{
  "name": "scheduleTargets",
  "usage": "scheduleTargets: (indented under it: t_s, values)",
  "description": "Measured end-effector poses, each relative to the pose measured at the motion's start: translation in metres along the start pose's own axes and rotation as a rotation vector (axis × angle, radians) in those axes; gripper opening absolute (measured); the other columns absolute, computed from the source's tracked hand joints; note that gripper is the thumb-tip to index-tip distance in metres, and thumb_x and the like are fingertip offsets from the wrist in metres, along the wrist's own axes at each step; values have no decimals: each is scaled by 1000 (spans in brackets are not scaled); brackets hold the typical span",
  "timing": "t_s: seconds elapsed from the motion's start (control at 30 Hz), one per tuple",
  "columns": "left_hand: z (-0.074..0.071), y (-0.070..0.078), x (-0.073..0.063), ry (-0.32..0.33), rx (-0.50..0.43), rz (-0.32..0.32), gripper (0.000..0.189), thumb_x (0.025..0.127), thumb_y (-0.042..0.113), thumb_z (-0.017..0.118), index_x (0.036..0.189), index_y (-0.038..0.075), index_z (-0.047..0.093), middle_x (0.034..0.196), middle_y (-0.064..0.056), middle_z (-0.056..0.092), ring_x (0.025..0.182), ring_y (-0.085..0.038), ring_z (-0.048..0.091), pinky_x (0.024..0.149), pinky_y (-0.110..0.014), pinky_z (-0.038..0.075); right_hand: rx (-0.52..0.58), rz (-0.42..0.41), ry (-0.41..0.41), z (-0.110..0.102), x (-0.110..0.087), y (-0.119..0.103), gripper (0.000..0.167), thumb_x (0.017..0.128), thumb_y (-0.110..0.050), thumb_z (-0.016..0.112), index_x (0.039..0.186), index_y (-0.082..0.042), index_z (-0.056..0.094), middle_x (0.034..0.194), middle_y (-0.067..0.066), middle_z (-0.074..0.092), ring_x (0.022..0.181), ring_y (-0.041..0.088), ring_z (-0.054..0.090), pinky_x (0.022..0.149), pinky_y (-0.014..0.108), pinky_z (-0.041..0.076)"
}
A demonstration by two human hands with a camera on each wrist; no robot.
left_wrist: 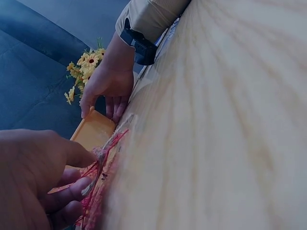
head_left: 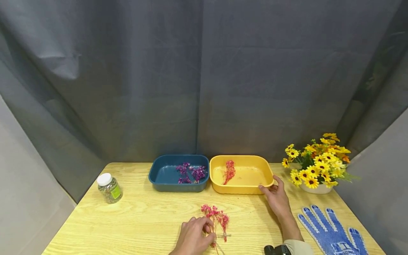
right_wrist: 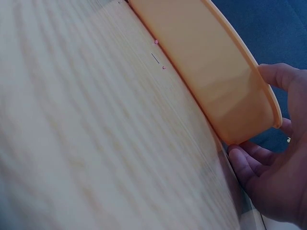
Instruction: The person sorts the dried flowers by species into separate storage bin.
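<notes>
My left hand [head_left: 195, 236] pinches the stems of a small bunch of pink dried flowers [head_left: 209, 211] low over the table front. Right beside it lies a second pink sprig [head_left: 223, 221], its stems tied with string. In the left wrist view, the thin reddish stems [left_wrist: 116, 139] pass between thumb and fingers. My right hand [head_left: 278, 198] grips the front right corner of a yellow plastic tray [head_left: 241, 190], thumb at the rim and other fingers around the side. A coral-red sprig [head_left: 229, 171] lies inside that tray.
A dark blue tray [head_left: 178, 187] holding purple dried flowers [head_left: 198, 173] stands left of the yellow one. At the left is a white-lidded jar [head_left: 109, 188]. A pot of yellow artificial flowers [head_left: 315, 170] and a blue-and-white glove [head_left: 333, 230] are on the right. A grey curtain [head_left: 197, 78] hangs behind.
</notes>
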State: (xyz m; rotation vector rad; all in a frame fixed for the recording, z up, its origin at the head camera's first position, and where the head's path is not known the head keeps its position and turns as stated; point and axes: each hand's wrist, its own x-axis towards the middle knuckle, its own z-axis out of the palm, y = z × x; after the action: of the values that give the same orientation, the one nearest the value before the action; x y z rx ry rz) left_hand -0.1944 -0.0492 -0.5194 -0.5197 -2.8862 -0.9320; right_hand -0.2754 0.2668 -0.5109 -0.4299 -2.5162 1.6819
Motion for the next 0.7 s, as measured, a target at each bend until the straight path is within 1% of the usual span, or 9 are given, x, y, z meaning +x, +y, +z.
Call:
scheduleTargets:
  t_s: [0.2,0.33,0.4,0.53,0.6,0.7]
  values:
    - [0,0,0,23,21,13,15,75,32,74,87,32,64,68,25,53,64,7,42,65,-26,34,-3,7,2,0,0,1,96,89,-54,62,156,-21,2,146,22,38,135,38,42,108,54,33]
    - [-2,1,0,48,15,2,17,75,30,74,88,30,63,70,23,53,64,6,43,63,-23,35,-1,2,-1,0,0,1,95,89,-53,61,156,-22,1,147,21,37,136,37,41,108,54,33]
    - [-4,2,-1,43,2,-22,18,76,31,75,87,29,60,70,21,51,62,4,41,59,-22,34,5,0,-3,0,0,1,95,90,-53,61,156,-22,1,147,21,38,136,37,41,108,54,34]
    - [-8,5,-2,0,-22,-81,21,78,36,74,85,27,56,67,18,48,54,1,40,50,-22,33,8,-4,-2,0,1,0,93,90,-51,61,156,-22,2,146,21,38,136,37,41,108,53,34]
    - [-8,5,-3,-23,-23,-108,22,78,39,73,86,27,57,65,19,48,52,1,40,48,-23,33,9,-4,-3,0,1,-1,93,91,-50,61,156,-22,2,146,21,38,136,37,41,108,53,34]
    - [-7,6,-4,-40,-15,-138,24,76,40,74,90,26,60,61,20,48,50,1,42,48,-23,34,9,0,-4,0,1,-1,92,91,-49,61,156,-22,2,147,21,38,136,37,41,108,53,34]
